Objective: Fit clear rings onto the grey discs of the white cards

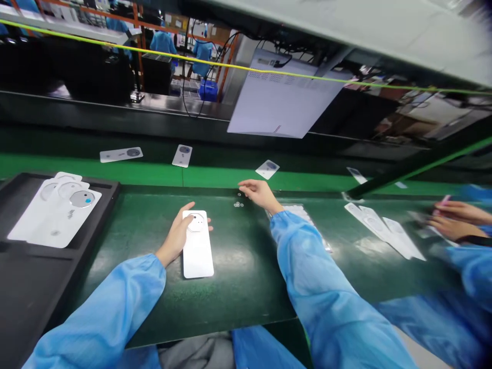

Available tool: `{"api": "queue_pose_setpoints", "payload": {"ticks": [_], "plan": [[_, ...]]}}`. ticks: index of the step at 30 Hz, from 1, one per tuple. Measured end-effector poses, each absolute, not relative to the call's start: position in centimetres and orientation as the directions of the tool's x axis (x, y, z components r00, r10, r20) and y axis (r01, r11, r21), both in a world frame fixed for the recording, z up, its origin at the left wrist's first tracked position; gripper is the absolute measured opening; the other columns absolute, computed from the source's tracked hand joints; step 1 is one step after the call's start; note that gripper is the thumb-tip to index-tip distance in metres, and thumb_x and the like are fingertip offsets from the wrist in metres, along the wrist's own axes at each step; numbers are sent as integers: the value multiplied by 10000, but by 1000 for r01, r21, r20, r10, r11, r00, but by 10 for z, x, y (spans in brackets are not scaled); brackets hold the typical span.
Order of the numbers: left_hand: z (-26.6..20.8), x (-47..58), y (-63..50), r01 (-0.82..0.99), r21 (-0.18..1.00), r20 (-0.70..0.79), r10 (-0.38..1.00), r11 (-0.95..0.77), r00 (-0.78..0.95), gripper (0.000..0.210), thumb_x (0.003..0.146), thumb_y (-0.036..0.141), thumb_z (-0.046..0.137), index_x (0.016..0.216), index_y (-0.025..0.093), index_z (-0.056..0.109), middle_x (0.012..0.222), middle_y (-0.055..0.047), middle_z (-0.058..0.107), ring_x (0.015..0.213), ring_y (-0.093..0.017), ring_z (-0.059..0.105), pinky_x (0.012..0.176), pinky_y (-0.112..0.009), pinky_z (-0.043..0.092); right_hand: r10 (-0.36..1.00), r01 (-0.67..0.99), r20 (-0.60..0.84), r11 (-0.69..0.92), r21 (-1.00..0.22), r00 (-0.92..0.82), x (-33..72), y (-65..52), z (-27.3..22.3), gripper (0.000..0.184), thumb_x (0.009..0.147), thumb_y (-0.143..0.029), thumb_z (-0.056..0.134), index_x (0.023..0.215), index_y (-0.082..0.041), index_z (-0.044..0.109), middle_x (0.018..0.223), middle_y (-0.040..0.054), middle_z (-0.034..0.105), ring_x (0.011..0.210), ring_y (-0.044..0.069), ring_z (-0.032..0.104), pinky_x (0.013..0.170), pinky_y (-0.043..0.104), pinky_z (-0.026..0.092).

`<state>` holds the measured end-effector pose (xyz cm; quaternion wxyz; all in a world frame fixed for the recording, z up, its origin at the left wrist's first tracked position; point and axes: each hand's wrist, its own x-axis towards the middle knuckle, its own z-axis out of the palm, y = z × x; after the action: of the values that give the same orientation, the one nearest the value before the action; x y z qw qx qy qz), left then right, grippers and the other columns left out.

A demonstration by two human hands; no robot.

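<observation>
In the head view, the left hand (177, 237) grasped a white phone back panel (199, 254), left of the frame's centre, with thumb on its camera area. Near the centre, the right hand's (261, 195) fingertips were close together; whether they pinched anything, I could not tell. Small round pieces (237, 205) lay just beside.

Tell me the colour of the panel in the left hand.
The panel in the left hand is white, best seen in the head view.
</observation>
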<state>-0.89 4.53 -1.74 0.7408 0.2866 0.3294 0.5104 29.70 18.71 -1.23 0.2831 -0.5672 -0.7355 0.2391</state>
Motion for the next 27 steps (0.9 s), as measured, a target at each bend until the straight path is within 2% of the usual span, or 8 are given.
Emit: {"api": "queue_pose_setpoints", "payload": {"ticks": [4, 9, 12, 16, 18, 21, 23, 27], "plan": [[-13, -9, 45, -551, 753, -241, 930, 359, 277, 754, 845, 293, 677, 1510, 163, 345, 989, -154, 782, 838, -333, 774, 622, -341, 566, 979, 725, 87, 196, -660, -185, 308, 194, -4, 483, 803, -488, 754, 1109, -115, 775, 826, 89, 758, 635, 173, 631, 634, 299, 505], [-11, -7, 48, -559, 719, -271, 908, 412, 320, 701, 870, 293, 669, 1491, 163, 373, 1003, -150, 782, 848, -320, 778, 649, -341, 579, 977, 737, -39, 133, -663, -212, 308, 214, -3, 454, 566, -436, 923, 910, -154, 831, 681, 24, 714, 533, 119, 527, 551, 268, 432], [-11, -7, 49, -553, 715, -276, 900, 427, 338, 747, 888, 307, 664, 1533, 183, 308, 1015, -143, 776, 853, -314, 780, 653, -342, 589, 969, 718, -100, 95, -690, -225, 306, 230, 2, 376, 568, -464, 914, 754, -151, 819, 639, 38, 707, 533, 123, 537, 524, 264, 419], [-14, -6, 48, -524, 769, -265, 928, 366, 260, 908, 896, 350, 669, 1599, 301, 98, 1015, -88, 757, 785, -307, 782, 543, -311, 569, 973, 670, -56, 110, -735, -222, 289, 235, 17, 397, 705, -555, 809, 703, -158, 794, 619, 64, 703, 543, 145, 564, 507, 277, 440], [-17, -6, 48, -473, 814, -253, 938, 338, 235, 753, 910, 368, 642, 1557, 273, 268, 968, -73, 742, 760, -293, 778, 505, -275, 539, 968, 635, -11, 155, -757, -250, 271, 217, 24, 376, 724, -552, 804, 731, -176, 801, 716, 81, 747, 641, 173, 636, 568, 287, 505], [-22, -7, 48, -366, 881, -231, 948, 300, 220, 349, 942, 358, 566, 1218, 156, 638, 948, -92, 734, 755, -247, 766, 512, -234, 499, 916, 516, -38, 190, -835, -399, 238, 160, 29, 303, 738, -488, 840, 811, -194, 828, 781, 80, 776, 655, 188, 685, 570, 293, 563], [-23, -8, 47, -260, 943, -166, 972, 206, 167, 271, 962, 321, 525, 1046, 143, 711, 1002, -96, 741, 809, -219, 753, 586, -241, 517, 857, 388, -81, 144, -910, -509, 219, 114, 29, 256, 807, -437, 811, 897, -199, 840, 824, 84, 790, 603, 178, 691, 530, 297, 588], [-20, -9, 40, 13, 1000, 12, 993, -14, 114, 297, 996, 267, 482, 1060, 170, 757, 1099, -71, 756, 932, -187, 720, 764, -256, 541, 878, 174, -89, -6, -985, -471, 200, 51, 18, 201, 849, -361, 799, 965, -200, 828, 887, 87, 802, 643, 173, 726, 585, 295, 639]]}}
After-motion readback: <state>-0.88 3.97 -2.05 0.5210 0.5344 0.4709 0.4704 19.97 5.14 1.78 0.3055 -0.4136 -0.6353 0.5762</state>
